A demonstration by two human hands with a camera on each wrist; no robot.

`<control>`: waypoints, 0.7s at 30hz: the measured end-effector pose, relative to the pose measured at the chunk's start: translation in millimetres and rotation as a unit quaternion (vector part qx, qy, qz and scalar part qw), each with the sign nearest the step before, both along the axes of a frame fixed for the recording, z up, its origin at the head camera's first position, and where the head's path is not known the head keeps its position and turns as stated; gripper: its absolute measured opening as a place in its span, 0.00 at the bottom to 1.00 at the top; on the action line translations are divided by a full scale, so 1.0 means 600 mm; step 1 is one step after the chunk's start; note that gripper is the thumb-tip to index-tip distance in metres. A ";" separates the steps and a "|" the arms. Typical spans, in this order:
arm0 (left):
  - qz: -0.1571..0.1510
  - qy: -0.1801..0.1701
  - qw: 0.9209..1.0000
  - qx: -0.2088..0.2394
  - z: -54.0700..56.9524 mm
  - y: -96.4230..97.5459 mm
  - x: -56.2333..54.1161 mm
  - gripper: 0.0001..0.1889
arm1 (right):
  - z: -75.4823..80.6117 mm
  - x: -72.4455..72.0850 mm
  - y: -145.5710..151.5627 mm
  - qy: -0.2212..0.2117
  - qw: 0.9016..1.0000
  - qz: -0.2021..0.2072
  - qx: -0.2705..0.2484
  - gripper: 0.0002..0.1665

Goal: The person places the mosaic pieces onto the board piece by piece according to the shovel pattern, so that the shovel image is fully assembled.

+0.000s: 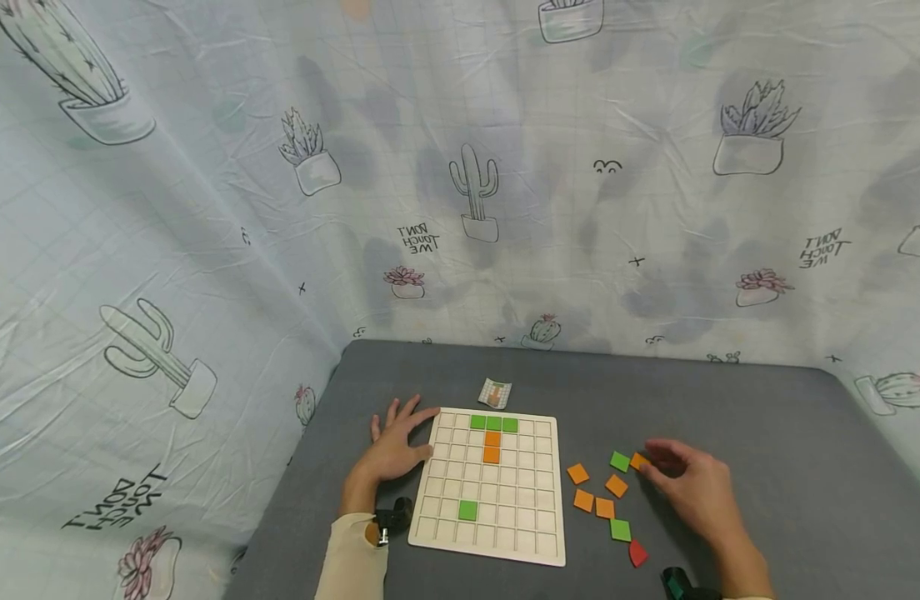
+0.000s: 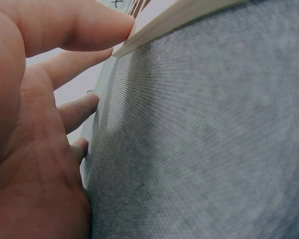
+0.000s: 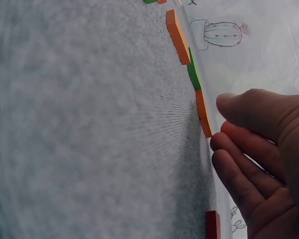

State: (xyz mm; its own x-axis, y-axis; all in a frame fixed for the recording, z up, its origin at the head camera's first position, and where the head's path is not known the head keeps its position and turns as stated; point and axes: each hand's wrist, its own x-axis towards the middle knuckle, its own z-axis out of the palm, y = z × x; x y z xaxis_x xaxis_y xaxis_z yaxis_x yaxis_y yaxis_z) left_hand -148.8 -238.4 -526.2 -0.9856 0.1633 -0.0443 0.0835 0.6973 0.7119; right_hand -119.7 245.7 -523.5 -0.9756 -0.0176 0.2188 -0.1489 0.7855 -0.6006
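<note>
A pale square board (image 1: 439, 533) with a grid of cells lies on the grey table. Green tiles (image 1: 493, 423) form a row near its far edge, two orange tiles (image 1: 492, 447) run down from the middle one, and a lone green tile (image 1: 468, 510) sits nearer the front. My left hand (image 1: 391, 452) touches the board's left edge with thumb and forefinger, its other fingers spread. At the right, my right hand (image 1: 688, 483) is beside a loose orange tile (image 1: 639, 461); thumb and fingers (image 3: 236, 142) are apart, close to the tile (image 3: 203, 113).
Several loose orange tiles (image 1: 616, 486) and green tiles (image 1: 621, 530) lie right of the board, with a red piece (image 1: 637, 552) nearest the front. A small pattern card (image 1: 494, 393) lies beyond the board. A printed curtain (image 1: 505, 275) hangs behind the table.
</note>
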 end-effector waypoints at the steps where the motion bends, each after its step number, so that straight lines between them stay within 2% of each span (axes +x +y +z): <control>1: 0.000 0.000 1.000 0.000 0.000 0.000 0.000 0.35 | 0.000 -0.001 0.000 -0.006 1.000 0.001 -0.002 0.22; 11: 0.002 0.002 1.000 0.002 0.000 0.000 0.000 0.35 | 0.004 -0.001 -0.004 -0.035 0.999 0.016 -0.001 0.22; 21: 0.004 0.002 1.000 0.003 0.000 0.002 0.000 0.35 | -0.006 -0.001 -0.005 -0.008 1.000 0.015 0.011 0.21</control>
